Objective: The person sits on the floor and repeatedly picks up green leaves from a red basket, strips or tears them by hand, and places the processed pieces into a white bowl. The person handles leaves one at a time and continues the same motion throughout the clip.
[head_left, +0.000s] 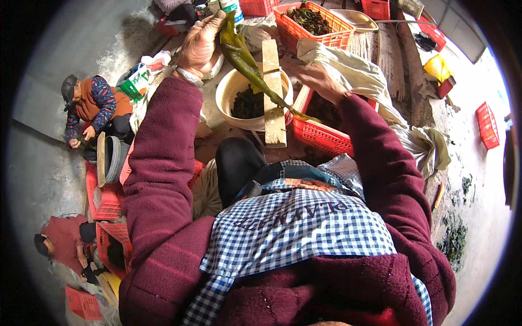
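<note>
My left hand is raised at the upper left, its fingers pinched on the top end of a long olive-green strip of seaweed. The strip slants down to the right across a wooden board, and its thin tail hangs over a red basket. That board lies across a cream bucket with dark green seaweed inside. Just right of the board is my right hand, above the red basket; its fingertips are smeared by motion, so their grip is unclear.
Another red basket heaped with seaweed stands beyond the bucket. Pale cloth drapes beside my right forearm. At left, one person sits by a bucket and another person by red baskets. Seaweed scraps lie on the right floor.
</note>
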{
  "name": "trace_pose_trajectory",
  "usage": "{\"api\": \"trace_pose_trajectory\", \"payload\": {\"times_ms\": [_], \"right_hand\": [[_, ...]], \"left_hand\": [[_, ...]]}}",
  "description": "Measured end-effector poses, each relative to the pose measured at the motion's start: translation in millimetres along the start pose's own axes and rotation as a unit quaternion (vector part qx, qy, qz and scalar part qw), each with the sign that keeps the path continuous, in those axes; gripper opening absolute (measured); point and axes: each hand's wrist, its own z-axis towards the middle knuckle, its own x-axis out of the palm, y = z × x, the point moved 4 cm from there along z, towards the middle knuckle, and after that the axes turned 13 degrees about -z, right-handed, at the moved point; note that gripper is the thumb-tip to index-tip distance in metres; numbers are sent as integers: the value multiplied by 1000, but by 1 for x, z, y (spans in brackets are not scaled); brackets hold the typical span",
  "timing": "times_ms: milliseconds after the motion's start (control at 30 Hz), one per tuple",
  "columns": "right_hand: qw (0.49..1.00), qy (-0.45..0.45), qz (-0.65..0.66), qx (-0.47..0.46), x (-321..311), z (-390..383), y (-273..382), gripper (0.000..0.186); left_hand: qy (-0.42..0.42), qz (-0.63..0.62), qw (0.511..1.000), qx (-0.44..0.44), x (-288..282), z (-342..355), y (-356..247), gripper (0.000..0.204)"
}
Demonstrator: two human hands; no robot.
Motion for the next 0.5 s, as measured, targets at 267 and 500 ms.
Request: {"api": "trace_pose_trajectory", "payload": {"times_ms": [267, 500], "right_hand": [[963, 128, 216, 102, 47, 97, 91, 33], [995, 52, -68, -46, 16, 95, 116, 20]], "left_hand": [[5, 30, 1000, -5, -4, -26, -29, 23], [-107, 124, 986, 40, -41, -39, -38, 28]]}}
